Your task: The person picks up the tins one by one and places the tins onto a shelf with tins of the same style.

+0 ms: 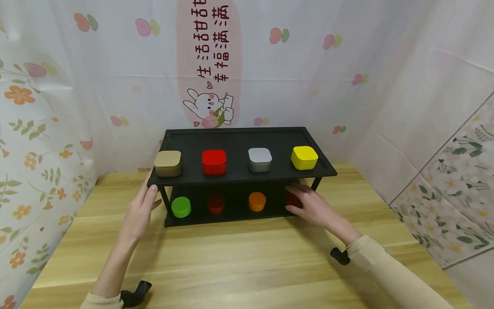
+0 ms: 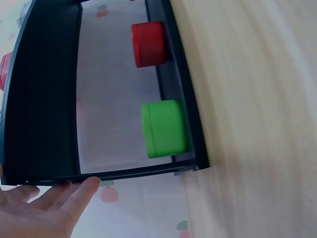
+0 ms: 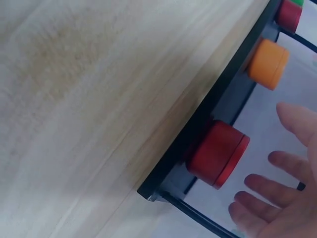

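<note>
A black two-tier rack point(image 1: 235, 180) stands on the wooden table. At its left end my left hand point(image 1: 139, 210) rests against the upper tier's edge, its fingers point(image 2: 74, 201) fairly straight. My right hand point(image 1: 314, 208) reaches toward the lower tier's right end. Spread fingers point(image 3: 270, 188) hover beside a round dark red tin point(image 3: 218, 151), with a gap showing between them in the right wrist view. In the head view the hand partly covers that tin. Along the lower tier also sit an orange tin point(image 1: 257, 201), another dark red tin point(image 1: 215, 205) and a green tin point(image 1: 181, 207).
On the upper tier stand rounded-square tins: gold point(image 1: 168, 164), red point(image 1: 214, 162), silver point(image 1: 260, 160) and yellow point(image 1: 304, 158). Wooden tabletop point(image 1: 231, 262) lies in front of the rack. A printed curtain point(image 1: 247, 103) hangs behind it.
</note>
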### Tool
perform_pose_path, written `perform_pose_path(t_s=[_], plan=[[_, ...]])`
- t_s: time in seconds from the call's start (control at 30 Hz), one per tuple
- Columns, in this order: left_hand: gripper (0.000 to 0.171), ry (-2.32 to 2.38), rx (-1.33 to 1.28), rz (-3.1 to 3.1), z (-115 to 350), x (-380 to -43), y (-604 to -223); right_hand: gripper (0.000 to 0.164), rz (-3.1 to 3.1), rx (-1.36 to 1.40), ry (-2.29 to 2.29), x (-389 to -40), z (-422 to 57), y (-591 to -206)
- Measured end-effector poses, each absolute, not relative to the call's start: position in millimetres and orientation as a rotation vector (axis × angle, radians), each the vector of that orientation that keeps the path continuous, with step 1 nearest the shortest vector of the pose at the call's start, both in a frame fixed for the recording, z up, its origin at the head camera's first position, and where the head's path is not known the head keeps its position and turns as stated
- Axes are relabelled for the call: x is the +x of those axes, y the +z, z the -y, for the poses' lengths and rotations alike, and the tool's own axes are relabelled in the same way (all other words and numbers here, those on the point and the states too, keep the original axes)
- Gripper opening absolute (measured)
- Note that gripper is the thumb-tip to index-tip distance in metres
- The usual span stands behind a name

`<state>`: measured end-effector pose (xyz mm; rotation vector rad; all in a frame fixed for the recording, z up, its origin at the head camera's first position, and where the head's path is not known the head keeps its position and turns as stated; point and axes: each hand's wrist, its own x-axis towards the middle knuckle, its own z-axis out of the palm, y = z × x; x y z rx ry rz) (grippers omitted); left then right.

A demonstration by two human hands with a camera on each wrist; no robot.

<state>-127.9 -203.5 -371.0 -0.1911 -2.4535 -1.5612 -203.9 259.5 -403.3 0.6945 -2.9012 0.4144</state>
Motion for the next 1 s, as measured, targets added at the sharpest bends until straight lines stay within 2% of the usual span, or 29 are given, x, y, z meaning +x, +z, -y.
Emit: perform_pose_path(t_s=[0.47, 1.0], plan=[[0.057, -1.513, -0.15, 2.469, 208, -114, -385, 0.068, 2.745, 0.93, 0.313, -188, -239, -397], [0.072, -1.467, -0.204, 2.548, 195, -97, -389, 0.075, 2.695, 1.094, 0.278, -173, -222, -394]])
